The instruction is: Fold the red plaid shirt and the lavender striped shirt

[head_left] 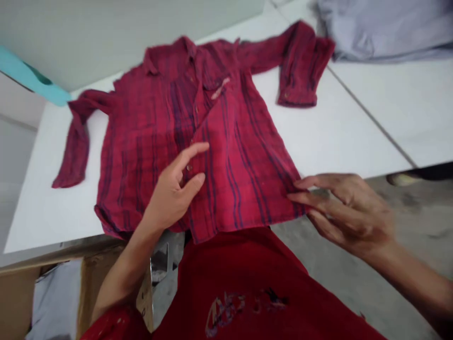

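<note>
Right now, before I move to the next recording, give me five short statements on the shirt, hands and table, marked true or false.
1. The red checked shirt lies on the white table. True.
2. The right hand is at a bottom corner of the shirt. True.
3. The left hand is over the shirt front, thumb and forefinger apart. True.
4. The collar is at the end nearest the person. False: it is at the far end.
5. Grey cloth lies on the shirt's chest. False: it lies at the picture's upper right.

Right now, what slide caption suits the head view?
Red plaid shirt on white table: right hand at its hem, left hand over its front.
</note>
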### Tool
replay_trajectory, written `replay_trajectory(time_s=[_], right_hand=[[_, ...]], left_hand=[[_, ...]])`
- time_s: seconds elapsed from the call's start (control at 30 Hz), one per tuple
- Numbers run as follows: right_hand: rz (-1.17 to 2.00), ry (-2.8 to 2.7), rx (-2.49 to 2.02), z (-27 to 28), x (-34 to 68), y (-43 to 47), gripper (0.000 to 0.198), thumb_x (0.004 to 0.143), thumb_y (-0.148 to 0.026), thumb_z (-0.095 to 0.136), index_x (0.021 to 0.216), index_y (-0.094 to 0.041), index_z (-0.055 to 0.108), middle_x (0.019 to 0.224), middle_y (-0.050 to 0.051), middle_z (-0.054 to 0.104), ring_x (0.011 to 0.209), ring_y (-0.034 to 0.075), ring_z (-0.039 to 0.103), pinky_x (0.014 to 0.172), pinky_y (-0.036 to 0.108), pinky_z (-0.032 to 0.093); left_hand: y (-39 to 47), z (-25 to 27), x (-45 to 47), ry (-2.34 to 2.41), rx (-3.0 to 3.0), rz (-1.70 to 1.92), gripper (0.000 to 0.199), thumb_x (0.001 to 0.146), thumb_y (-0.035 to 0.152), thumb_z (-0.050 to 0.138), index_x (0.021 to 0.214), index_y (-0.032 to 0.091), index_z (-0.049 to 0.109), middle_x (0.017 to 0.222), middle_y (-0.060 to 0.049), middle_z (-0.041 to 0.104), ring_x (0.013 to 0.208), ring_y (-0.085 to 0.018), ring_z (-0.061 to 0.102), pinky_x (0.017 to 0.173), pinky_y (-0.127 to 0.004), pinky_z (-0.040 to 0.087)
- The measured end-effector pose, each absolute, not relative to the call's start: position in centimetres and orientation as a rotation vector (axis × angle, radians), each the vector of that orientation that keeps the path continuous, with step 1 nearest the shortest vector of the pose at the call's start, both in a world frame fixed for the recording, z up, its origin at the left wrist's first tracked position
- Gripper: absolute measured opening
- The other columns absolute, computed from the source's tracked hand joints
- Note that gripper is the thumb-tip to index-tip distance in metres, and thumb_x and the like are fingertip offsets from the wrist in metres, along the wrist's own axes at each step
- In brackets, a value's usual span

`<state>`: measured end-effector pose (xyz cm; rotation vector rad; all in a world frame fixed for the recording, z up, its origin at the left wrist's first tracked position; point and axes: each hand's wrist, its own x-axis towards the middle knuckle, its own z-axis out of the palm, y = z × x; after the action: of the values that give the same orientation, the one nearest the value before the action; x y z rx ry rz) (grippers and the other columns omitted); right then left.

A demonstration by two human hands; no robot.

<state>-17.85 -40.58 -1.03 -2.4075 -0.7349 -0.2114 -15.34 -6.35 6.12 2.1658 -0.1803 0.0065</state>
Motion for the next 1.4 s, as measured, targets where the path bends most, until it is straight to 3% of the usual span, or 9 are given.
replay_trajectory(time_s=[0.1,0.23,0.4,0.53,0.63,0.73,0.83,1.2,1.4], right_hand=[[-0.563,-1.048,-2.378,-2.5,-17.0,-40.5,0.032,0.095,-0.01,0.06,0.117,-0.029,0.072,0.122,0.008,0.073,0.109,0.028,0.071,0.084,0.045,0.057],[-0.527,-1.08,-2.3,-2.0,-15.9,-39.9,0.04,0.094,-0.009,0.057,0.124,-0.032,0.068,0.123,0.008,0.072,0.111,0.029,0.071,0.086,0.046,0.058],[-0.553,-1.048,-2.225,1.2,-13.6,-38.6,0.05,0.093,-0.008,0.061,0.132,-0.038,0.065,0.12,0.007,0.073,0.103,0.029,0.073,0.085,0.045,0.058],[-0.595,-1.106,-2.19,3.1,-8.6,-36.4,0.031,0.096,-0.015,0.061,0.119,-0.033,0.072,0.113,0.007,0.077,0.1,0.029,0.075,0.085,0.044,0.059],[-0.482,-1.103,-2.277,4.6,-3.7,-34.0,0.02,0.1,-0.027,0.057,0.108,-0.026,0.075,0.108,0.011,0.079,0.1,0.031,0.075,0.089,0.046,0.057],[-0.307,-1.037,-2.408,5.7,1.6,-30.8,0.03,0.103,-0.034,0.051,0.112,-0.022,0.078,0.115,0.012,0.078,0.101,0.03,0.075,0.088,0.043,0.055],[-0.221,-1.001,-2.568,6.2,7.0,-27.0,0.033,0.099,-0.032,0.053,0.118,-0.024,0.079,0.125,0.008,0.077,0.102,0.028,0.074,0.086,0.038,0.055],[-0.29,-0.961,-2.975,4.0,20.1,-16.2,0.05,0.098,-0.02,0.045,0.144,-0.019,0.067,0.15,0.012,0.06,0.116,0.031,0.067,0.09,0.038,0.054],[-0.268,-0.901,-3.066,2.8,23.6,-15.5,0.04,0.099,-0.026,0.044,0.122,-0.021,0.077,0.14,0.013,0.065,0.109,0.031,0.066,0.088,0.041,0.053]], left_hand=[[-5.7,4.7,-15.9,-0.13,2.239,-0.15,0.046,0.091,0.029,0.057,0.137,0.026,0.066,0.133,-0.006,0.073,0.107,-0.022,0.072,0.101,-0.039,0.057],[-5.1,3.6,-16.5,-0.095,2.299,-0.361,0.045,0.095,0.038,0.056,0.138,0.028,0.066,0.114,-0.003,0.078,0.067,-0.016,0.063,0.074,-0.033,0.055],[-5.1,4.0,-16.5,-0.169,2.317,-0.36,0.041,0.097,0.041,0.056,0.133,0.027,0.07,0.099,-0.002,0.079,0.072,-0.017,0.066,0.075,-0.031,0.052],[-5.3,4.0,-16.0,-0.225,2.346,-0.379,0.039,0.097,0.04,0.057,0.129,0.024,0.072,0.092,-0.003,0.079,0.081,-0.021,0.072,0.081,-0.034,0.054],[-5.5,3.6,-16.0,-0.259,2.335,-0.356,0.039,0.097,0.039,0.056,0.129,0.022,0.072,0.109,-0.006,0.081,0.096,-0.025,0.076,0.091,-0.038,0.056],[-5.8,3.0,-16.5,-0.284,2.3,-0.316,0.039,0.098,0.036,0.055,0.131,0.022,0.07,0.128,-0.01,0.077,0.117,-0.029,0.074,0.104,-0.041,0.054],[-6.0,2.4,-17.1,-0.313,2.279,-0.287,0.039,0.102,0.034,0.051,0.133,0.019,0.068,0.132,-0.013,0.075,0.123,-0.03,0.072,0.109,-0.042,0.053],[-6.8,0.8,-18.5,-0.344,2.216,-0.153,0.037,0.105,0.02,0.042,0.133,0.019,0.066,0.106,-0.006,0.075,0.091,-0.021,0.075,0.079,-0.033,0.058],[-6.9,-0.1,-19.0,-0.441,2.105,0.024,0.038,0.099,0.012,0.043,0.13,0.016,0.066,0.093,-0.006,0.074,0.074,-0.016,0.071,0.066,-0.026,0.055]])
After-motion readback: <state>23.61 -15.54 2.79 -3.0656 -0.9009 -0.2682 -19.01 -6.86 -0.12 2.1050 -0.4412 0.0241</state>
